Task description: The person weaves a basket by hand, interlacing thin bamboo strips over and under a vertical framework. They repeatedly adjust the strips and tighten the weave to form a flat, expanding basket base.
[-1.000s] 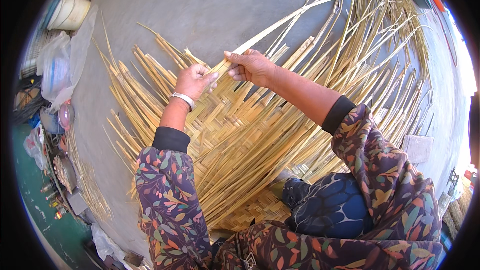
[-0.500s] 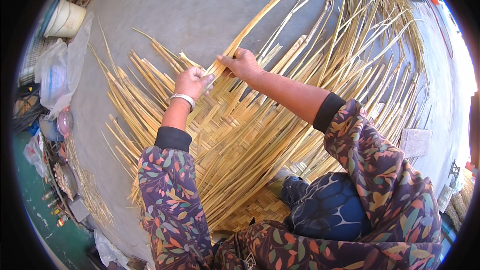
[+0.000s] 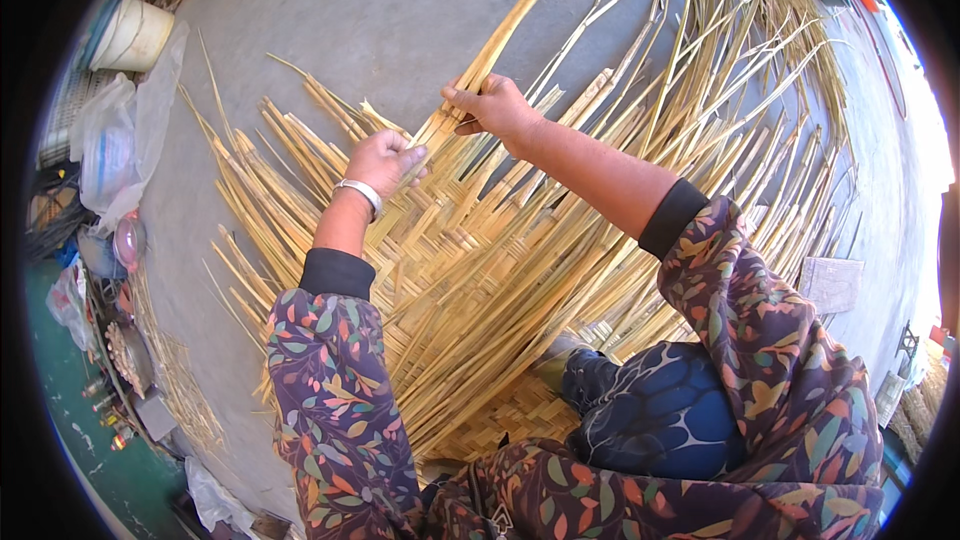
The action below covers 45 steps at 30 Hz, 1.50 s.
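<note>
A long, pale flattened reed strip [image 3: 512, 25] rises from between my hands toward the top of the view. My right hand [image 3: 495, 112] grips it with thumb and fingers. Just to the left and nearer me, my left hand [image 3: 385, 162], with a silver bangle on its wrist, pinches the strip's lower end. Both hands are over the far edge of a woven reed mat [image 3: 425, 250] in a slanting herringbone pattern. Loose strip ends [image 3: 270, 190] fan out from the mat on the left, and many more lie across it to the right.
A pile of long reeds [image 3: 740, 30] spreads over the grey floor [image 3: 330, 10] at the far right. My knee [image 3: 650, 415] is bent over the mat's near part. On the left stand a white bucket [image 3: 135, 35] and plastic bags [image 3: 115, 160]. A flat square piece [image 3: 832, 285] lies at right.
Both hands have shifted: the right slightly up and right, the left a little toward me and left. The strip has turned more upright, its far end swinging left.
</note>
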Each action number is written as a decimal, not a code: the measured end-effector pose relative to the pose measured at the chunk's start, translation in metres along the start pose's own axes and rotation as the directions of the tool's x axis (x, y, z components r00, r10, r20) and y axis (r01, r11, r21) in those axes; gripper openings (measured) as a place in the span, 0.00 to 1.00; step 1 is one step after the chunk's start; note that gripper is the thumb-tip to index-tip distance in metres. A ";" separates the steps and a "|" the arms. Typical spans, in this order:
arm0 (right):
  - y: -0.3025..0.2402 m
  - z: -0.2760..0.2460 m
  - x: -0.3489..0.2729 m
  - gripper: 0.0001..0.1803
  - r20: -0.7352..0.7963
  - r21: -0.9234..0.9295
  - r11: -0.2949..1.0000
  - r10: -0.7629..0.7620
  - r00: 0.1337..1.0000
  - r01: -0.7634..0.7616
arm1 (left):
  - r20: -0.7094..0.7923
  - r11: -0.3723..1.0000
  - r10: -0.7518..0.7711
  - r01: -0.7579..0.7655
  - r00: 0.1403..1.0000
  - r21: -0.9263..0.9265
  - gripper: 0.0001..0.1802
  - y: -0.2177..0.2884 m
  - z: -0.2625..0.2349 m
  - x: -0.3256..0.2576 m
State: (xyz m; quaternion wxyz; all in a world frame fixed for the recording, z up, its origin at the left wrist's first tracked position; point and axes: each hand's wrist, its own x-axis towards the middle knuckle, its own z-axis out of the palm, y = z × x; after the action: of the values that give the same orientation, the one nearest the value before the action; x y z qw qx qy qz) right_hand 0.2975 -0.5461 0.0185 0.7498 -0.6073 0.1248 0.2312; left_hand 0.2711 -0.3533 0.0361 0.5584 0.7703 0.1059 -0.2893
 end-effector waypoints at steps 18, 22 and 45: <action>-0.013 -0.006 -0.013 0.17 -0.020 -0.072 0.997 -0.030 0.999 0.029 | -0.019 0.996 0.081 -0.081 0.997 -0.038 0.14 0.025 0.027 0.008; -0.012 -0.008 -0.015 0.17 -0.007 0.054 0.998 -0.011 1.000 0.011 | -0.088 0.994 0.113 -0.112 0.990 0.019 0.13 0.024 0.033 0.007; -0.006 0.016 -0.035 0.14 -0.138 -0.395 0.893 -0.287 0.948 0.213 | -0.308 0.994 -0.053 0.020 0.950 -0.110 0.14 0.034 0.048 0.003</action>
State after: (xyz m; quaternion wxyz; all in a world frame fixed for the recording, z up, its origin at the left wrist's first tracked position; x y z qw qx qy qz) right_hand 0.2690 -0.5382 0.0435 0.6275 -0.7699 0.0707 0.0922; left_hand 0.2745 -0.4103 0.0512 0.5691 0.7736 0.2216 -0.1690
